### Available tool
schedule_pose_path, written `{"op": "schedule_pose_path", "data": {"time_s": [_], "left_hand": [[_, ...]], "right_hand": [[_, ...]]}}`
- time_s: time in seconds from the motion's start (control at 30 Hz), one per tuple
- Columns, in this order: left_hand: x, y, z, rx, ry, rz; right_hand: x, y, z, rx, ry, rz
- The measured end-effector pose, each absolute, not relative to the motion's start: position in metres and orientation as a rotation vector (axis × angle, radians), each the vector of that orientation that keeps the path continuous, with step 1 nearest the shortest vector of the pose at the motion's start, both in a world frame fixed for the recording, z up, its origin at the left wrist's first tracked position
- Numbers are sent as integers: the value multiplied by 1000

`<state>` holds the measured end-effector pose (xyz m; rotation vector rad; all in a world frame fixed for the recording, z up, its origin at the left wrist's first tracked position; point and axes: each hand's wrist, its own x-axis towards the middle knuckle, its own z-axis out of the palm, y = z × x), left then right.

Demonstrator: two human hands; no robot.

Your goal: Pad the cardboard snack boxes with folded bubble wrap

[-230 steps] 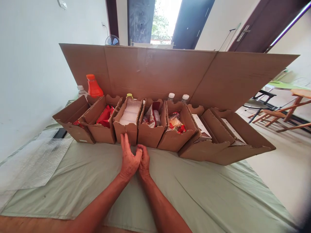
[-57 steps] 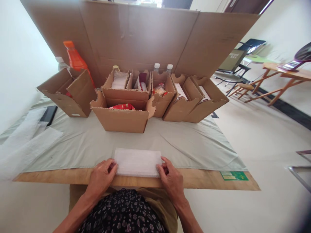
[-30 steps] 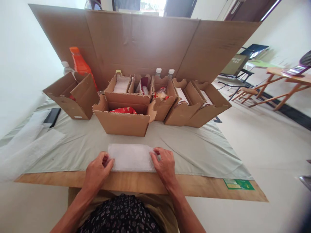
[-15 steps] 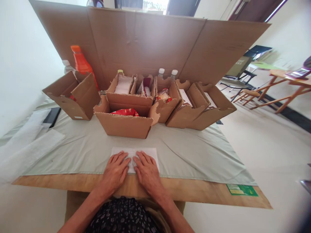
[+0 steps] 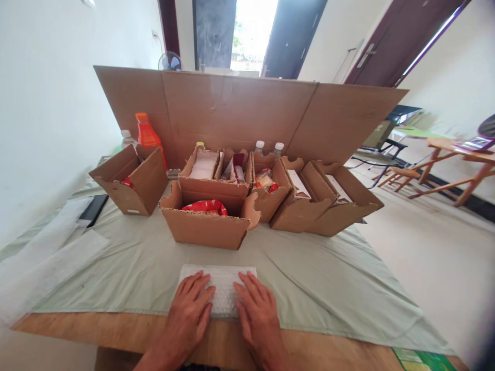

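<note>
A flat rectangle of bubble wrap [image 5: 223,288] lies on the pale green cloth near the table's front edge. On its left side rests my left hand [image 5: 189,312], fingers stretched out and flat. My right hand [image 5: 257,309] lies the same way over its right side, also with straight fingers. Between the two hands the middle of the wrap shows. Just beyond it stands a cardboard box [image 5: 204,229] with a red packet [image 5: 207,207] inside.
Several cardboard bins [image 5: 325,206] stand in a row behind, before a tall cardboard panel [image 5: 240,111]. At left are another bin [image 5: 135,180], an orange bottle [image 5: 149,136] and loose bubble wrap strips [image 5: 58,263]. A green packet [image 5: 421,359] lies at the right front edge.
My hands have moved apart, uncovering more of the bubble wrap between them. The view has tilted up, so the scene sits lower in the picture.
</note>
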<state>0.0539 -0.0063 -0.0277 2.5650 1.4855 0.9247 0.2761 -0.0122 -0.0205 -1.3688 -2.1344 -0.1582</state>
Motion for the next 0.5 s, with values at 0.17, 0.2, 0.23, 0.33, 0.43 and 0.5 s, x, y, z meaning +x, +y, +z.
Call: {"op": "schedule_pose_path", "data": {"time_s": [0.17, 0.2, 0.23, 0.33, 0.43, 0.5], "left_hand": [[45, -2, -39, 2618, 1366, 938], [41, -2, -41, 2593, 1386, 966], [37, -3, -41, 2564, 1426, 1008], [24, -6, -39, 2463, 1641, 1125], [14, -6, -32, 2371, 1887, 1045], [12, -6, -28, 2317, 1994, 892]], "right_hand": [[286, -1, -37, -1283, -2226, -133], [299, -1, -41, -1301, -2188, -171], [312, 0, -44, -1338, -2136, -204], [340, 5, -45, -1491, -1992, -256], [342, 15, -41, -1640, -1948, -268], [330, 21, -40, -1729, -1965, -236]]}}
